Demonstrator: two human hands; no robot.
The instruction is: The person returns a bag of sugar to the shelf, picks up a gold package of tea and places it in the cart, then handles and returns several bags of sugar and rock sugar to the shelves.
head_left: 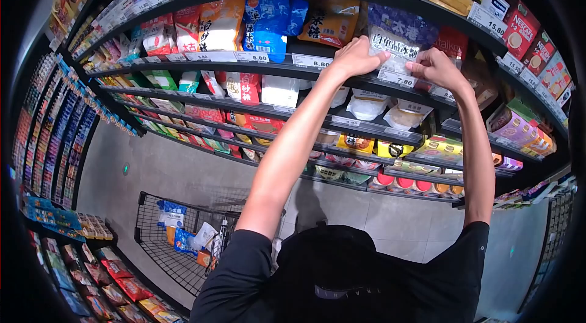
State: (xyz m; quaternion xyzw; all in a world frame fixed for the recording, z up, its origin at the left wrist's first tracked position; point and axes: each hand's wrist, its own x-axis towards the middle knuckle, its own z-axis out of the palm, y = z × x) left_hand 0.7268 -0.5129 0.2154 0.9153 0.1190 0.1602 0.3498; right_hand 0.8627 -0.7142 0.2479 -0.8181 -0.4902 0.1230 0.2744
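Note:
A bag of rock sugar [400, 33], blue-purple on top and clear below with dark lettering, stands at the shelf edge in front of me. My left hand [360, 57] grips its lower left side, thumb across the front. On the lower right, my right hand [433, 70] pinches the bag with curled fingers. Just under the bag, a price tag [398, 76] reading 7.80 is fixed to the shelf edge. Left of my hands stand an orange-brown sugar bag [329, 21] and a blue bag [267, 27]. A red bag [450, 45] is partly hidden behind my right hand.
A wire shopping cart [174, 262] with several packages stands on the grey floor [183, 179] at lower left. Stocked shelves curve around me, with red Nescafe boxes [520, 29] at right. Bagged goods [104, 277] fill a low display behind the cart.

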